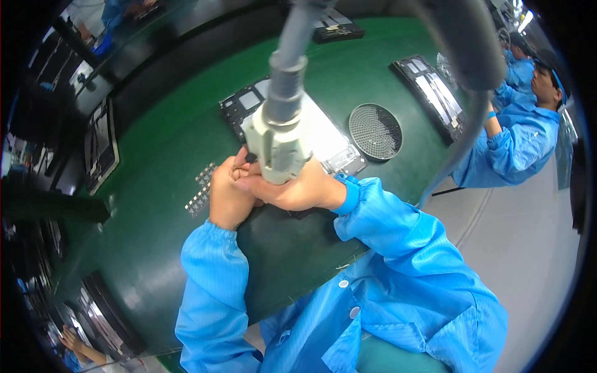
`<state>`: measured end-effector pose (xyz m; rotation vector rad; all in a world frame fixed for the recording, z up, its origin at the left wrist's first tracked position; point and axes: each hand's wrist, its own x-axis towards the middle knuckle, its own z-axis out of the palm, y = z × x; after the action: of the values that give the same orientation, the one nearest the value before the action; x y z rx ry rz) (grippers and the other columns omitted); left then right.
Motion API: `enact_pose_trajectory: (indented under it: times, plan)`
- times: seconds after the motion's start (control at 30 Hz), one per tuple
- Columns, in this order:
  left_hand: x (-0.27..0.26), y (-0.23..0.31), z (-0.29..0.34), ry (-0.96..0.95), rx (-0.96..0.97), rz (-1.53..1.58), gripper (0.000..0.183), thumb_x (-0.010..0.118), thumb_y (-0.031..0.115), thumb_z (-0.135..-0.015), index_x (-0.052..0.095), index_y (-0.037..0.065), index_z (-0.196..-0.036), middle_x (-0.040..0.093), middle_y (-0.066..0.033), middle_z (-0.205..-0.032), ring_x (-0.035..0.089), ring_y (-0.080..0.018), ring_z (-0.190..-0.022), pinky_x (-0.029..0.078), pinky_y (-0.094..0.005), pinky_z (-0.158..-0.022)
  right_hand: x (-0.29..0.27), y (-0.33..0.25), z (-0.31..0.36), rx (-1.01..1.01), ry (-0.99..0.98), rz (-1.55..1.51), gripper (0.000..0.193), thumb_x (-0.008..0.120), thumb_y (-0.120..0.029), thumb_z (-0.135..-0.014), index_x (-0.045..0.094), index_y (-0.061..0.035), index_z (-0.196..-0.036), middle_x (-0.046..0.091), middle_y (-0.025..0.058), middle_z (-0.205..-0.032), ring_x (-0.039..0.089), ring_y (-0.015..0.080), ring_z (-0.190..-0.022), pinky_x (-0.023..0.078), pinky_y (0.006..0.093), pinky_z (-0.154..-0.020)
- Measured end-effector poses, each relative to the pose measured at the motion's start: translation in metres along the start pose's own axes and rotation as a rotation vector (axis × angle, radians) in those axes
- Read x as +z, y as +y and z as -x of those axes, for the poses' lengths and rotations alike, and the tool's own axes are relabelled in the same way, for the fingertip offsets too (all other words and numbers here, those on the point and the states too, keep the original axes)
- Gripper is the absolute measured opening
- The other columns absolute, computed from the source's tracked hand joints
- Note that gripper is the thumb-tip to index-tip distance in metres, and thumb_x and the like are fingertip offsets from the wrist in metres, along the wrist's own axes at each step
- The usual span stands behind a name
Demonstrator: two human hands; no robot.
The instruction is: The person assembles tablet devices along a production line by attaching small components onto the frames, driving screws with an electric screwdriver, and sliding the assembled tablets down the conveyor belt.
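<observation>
My left hand [228, 194] and my right hand [298, 188] meet over the green table, fingers pinched together at a small item I cannot make out. A small black piece [250, 158] shows by the fingertips. Directly above them, a white fitting [278, 146] at the end of a grey hose [295, 37] hides part of my right hand. Just beyond my hands lies an open flat device [323, 133] with a black frame and a bright silver panel. Beside my left hand is a sheet of small parts in rows [200, 194].
A round grey dish [356, 138] holding small dark pieces stands right of the device. Similar devices lie at the right [429, 93], far edge [336, 28], left [101, 146] and lower left [107, 314]. A co-worker in blue [519, 137] sits at the right. A thick grey tube [466, 43] hangs overhead.
</observation>
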<state>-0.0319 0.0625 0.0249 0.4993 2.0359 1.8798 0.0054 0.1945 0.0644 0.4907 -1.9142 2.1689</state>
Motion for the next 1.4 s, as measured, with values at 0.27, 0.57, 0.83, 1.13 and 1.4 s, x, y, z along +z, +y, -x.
enact_pose_trajectory:
  times: [0.27, 0.57, 0.83, 1.13, 1.4]
  plan:
    - [0.023, 0.016, 0.034, 0.243, 0.332, -0.611, 0.025, 0.072, -0.001, -0.064, 0.054, 0.002, -0.081, 0.058, -0.0102, -0.083, 0.060, -0.0244, -0.081, 0.049, -0.0320, -0.070, -0.049, -0.037, 0.001, -0.119, 0.075, 0.073, 0.054, 0.075, -0.003, -0.069, 0.048, -0.0010, -0.115, 0.062, 0.0040, -0.076, 0.057, 0.0060, -0.066, 0.047, 0.0226, -0.057]
    - [0.080, 0.009, 0.035, -0.164, 0.687, -0.771, 0.035, 0.067, -0.002, -0.067, 0.059, 0.005, -0.101, 0.042, -0.0208, -0.129, 0.037, -0.0414, -0.123, 0.031, -0.0546, -0.098, -0.158, -0.027, -0.006, -0.101, 0.411, 0.014, 0.028, 0.072, -0.003, -0.069, 0.055, 0.0028, -0.090, 0.057, 0.0036, -0.058, 0.053, 0.0104, -0.043, 0.041, 0.0231, -0.040]
    - [0.081, 0.009, 0.033, -0.142, 0.690, -0.716, 0.026, 0.064, -0.007, -0.064, 0.060, 0.000, -0.089, 0.056, -0.0220, -0.113, 0.052, -0.0392, -0.110, 0.039, -0.0461, -0.095, -0.160, -0.019, -0.013, -0.029, 0.394, 0.098, 0.027, 0.069, 0.000, -0.069, 0.055, 0.0033, -0.093, 0.056, 0.0054, -0.062, 0.054, 0.0099, -0.045, 0.043, 0.0233, -0.040]
    - [0.084, 0.009, 0.032, -0.142, 0.724, -0.730, 0.026, 0.067, -0.005, -0.064, 0.060, -0.003, -0.089, 0.057, -0.0224, -0.110, 0.054, -0.0383, -0.107, 0.041, -0.0437, -0.093, -0.163, -0.010, -0.011, -0.038, 0.391, 0.105, 0.024, 0.068, 0.000, -0.070, 0.055, 0.0018, -0.090, 0.057, 0.0062, -0.065, 0.055, 0.0106, -0.046, 0.042, 0.0240, -0.040]
    - [0.076, 0.004, 0.033, -0.099, 0.715, -0.724, 0.030, 0.071, -0.002, -0.064, 0.062, -0.003, -0.092, 0.060, -0.0201, -0.106, 0.056, -0.0350, -0.104, 0.043, -0.0439, -0.091, -0.145, -0.022, -0.017, -0.143, 0.413, 0.137, 0.028, 0.069, -0.002, -0.072, 0.055, 0.0032, -0.095, 0.056, 0.0037, -0.059, 0.053, 0.0084, -0.046, 0.042, 0.0228, -0.040]
